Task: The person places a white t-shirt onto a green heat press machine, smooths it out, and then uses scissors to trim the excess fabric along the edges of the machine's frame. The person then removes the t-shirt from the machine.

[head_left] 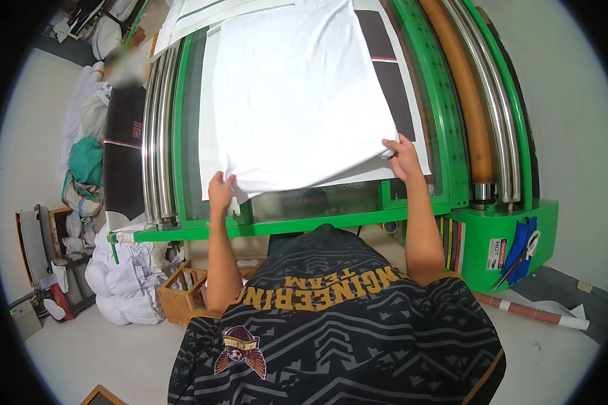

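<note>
A white fabric panel [297, 94] is spread over a sheet of printed transfer paper on the bed of a green-framed machine. My left hand [221, 190] pinches the panel's near left corner, where the cloth puckers. At the near right corner, my right hand [404, 159] grips the edge between thumb and fingers. The near edge sags in a curve between my hands. Beneath the cloth, the printed paper [393, 88] shows at the right as a black area with a thin red and white stripe and a white margin.
The machine's green front bar [297, 226] crosses before me. Metal rollers [157, 135] stand left, with a brown roller [469, 88] at right. A blue pouch [522, 246] hangs on the green housing. White bundles [125, 283], a wooden stool [182, 293] and a paper roll [534, 314] lie around. A person [125, 67] is beyond the left rollers.
</note>
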`<state>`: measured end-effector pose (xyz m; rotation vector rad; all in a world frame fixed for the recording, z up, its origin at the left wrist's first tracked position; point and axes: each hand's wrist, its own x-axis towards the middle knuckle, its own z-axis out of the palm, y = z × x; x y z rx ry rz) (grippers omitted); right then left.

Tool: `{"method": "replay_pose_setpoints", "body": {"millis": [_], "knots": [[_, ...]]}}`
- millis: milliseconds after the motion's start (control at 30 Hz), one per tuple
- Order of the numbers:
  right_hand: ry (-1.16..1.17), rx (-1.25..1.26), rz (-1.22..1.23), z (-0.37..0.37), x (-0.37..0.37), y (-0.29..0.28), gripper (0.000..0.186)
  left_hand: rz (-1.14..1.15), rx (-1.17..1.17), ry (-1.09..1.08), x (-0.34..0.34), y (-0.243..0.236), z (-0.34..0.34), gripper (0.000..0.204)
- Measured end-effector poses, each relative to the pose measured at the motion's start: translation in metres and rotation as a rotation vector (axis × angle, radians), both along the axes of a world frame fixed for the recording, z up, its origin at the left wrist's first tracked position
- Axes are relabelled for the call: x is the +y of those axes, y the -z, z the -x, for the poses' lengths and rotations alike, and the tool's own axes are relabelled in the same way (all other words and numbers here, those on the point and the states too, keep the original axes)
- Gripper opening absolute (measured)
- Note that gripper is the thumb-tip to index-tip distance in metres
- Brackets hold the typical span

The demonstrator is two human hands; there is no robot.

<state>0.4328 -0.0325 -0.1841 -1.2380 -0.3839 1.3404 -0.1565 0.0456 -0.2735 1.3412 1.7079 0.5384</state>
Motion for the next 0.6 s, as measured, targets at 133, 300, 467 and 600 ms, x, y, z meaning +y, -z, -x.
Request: {"method": "replay_pose_setpoints", "body": {"millis": [133, 300, 467, 600], "knots": [[0.054, -0.134, 0.130, -0.022, -0.018, -0.005, 0.031, 0.179, -0.661, -0.253, 0.016, -0.077, -0.041, 0.031], [-0.137, -0.517, 0.345, -0.040, -0.024, 0.009, 0.035, 0.258, -0.418, -0.234, 0.010, -0.081, -0.022, 0.047], [-0.029, -0.388, 0.332, -0.027, -0.033, 0.026, 0.038, 0.283, -0.271, -0.146, -0.014, -0.031, -0.001, 0.047], [0.094, -0.435, 0.319, -0.037, -0.046, 0.047, 0.041, 0.321, -0.492, -0.300, -0.024, -0.039, -0.020, 0.065]]}}
